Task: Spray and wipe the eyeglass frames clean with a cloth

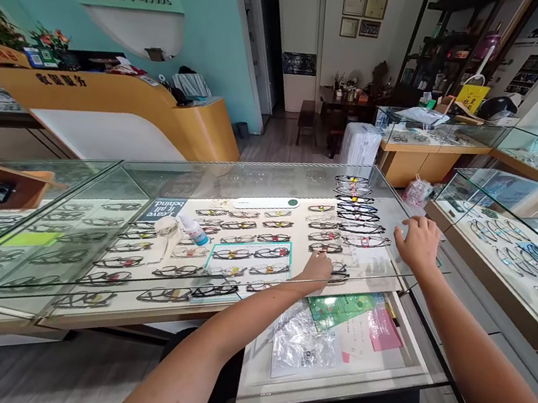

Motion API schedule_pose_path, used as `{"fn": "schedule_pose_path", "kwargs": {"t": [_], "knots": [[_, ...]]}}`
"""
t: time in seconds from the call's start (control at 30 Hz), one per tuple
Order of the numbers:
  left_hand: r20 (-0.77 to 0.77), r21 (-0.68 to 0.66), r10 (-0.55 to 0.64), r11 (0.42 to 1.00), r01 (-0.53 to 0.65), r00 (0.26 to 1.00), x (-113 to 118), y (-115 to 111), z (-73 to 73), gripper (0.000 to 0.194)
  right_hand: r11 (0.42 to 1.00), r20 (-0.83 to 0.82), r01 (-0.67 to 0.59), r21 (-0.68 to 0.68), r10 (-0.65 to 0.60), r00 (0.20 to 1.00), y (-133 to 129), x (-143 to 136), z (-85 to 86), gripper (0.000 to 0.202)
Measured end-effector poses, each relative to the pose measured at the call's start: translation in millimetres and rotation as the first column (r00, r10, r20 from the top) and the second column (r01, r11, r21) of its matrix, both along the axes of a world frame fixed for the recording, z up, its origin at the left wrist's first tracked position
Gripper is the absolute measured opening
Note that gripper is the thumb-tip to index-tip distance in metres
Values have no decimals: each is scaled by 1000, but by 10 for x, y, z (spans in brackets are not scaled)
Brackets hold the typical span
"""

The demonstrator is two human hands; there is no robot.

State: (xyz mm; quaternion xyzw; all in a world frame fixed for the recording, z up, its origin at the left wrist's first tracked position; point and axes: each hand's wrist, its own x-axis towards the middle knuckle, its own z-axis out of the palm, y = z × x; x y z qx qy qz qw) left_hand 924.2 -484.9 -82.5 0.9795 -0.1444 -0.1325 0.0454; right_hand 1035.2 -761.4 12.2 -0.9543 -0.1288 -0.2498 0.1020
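My left hand (318, 269) reaches into the glass display case (253, 171). Its fingers are closed at a pair of eyeglasses (340, 273), whose frame shows to the right of the hand; the fingertips are partly hidden. Just beyond it lies another pair of eyeglasses (325, 248). My right hand (418, 243) is at the case's right-hand glass edge, fingers apart, with nothing visible in it. Rows of eyeglasses cover the shelf, and some lie on a teal-bordered sheet (208, 258). A white bottle with a blue label (194, 231) lies beside a pale cloth (169, 234).
Below my arms a drawer (330, 399) stands pulled out, holding clear plastic bags (301, 341), a green packet (341, 310) and pink paper (386, 331). Another glass case (512, 231) stands at right. A wrapped white suitcase (360, 144) and a curved counter (162, 105) are beyond.
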Motion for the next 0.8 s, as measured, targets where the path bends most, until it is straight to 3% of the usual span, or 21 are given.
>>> {"fn": "schedule_pose_path", "kwargs": {"t": [0.13, 0.3, 0.4, 0.47, 0.53, 0.63, 0.7, 0.8], "knots": [[-22, -119, -19, 993, 16, 1000, -396, 52, 194, 18, 1000, -12, 6, -8, -6, 1000, -7, 12, -10, 47], [-139, -318, -98, 947, 49, 985, -1140, 123, 494, 13, 1000, -15, 0, -14, 0, 1000, -23, 36, -40, 49], [-145, -460, -173, 884, 89, 974, -1540, 173, 876, 18, 1000, -22, 10, -26, -11, 1000, -31, 48, -57, 50], [-55, -625, -205, 770, 127, 977, -1680, 235, 1222, 20, 1000, -18, 12, -29, -12, 1000, -35, 52, -65, 50], [84, -622, -185, 758, 196, 979, -1665, 332, 1571, 12, 1000, -13, 12, -28, -13, 1000, -38, 53, -70, 50], [291, -453, -83, 865, 214, 953, -1361, 527, 1937, 12, 1000, -16, 12, -28, -13, 1000, -44, 55, -71, 50], [363, -337, -42, 926, 173, 931, -1048, 660, 2026, 16, 1000, -22, 12, -28, -13, 1000, -49, 58, -68, 51], [398, -172, -32, 979, 109, 917, -595, 812, 1977, 15, 1000, -26, 14, -26, -15, 1000, -56, 65, -64, 51]]}}
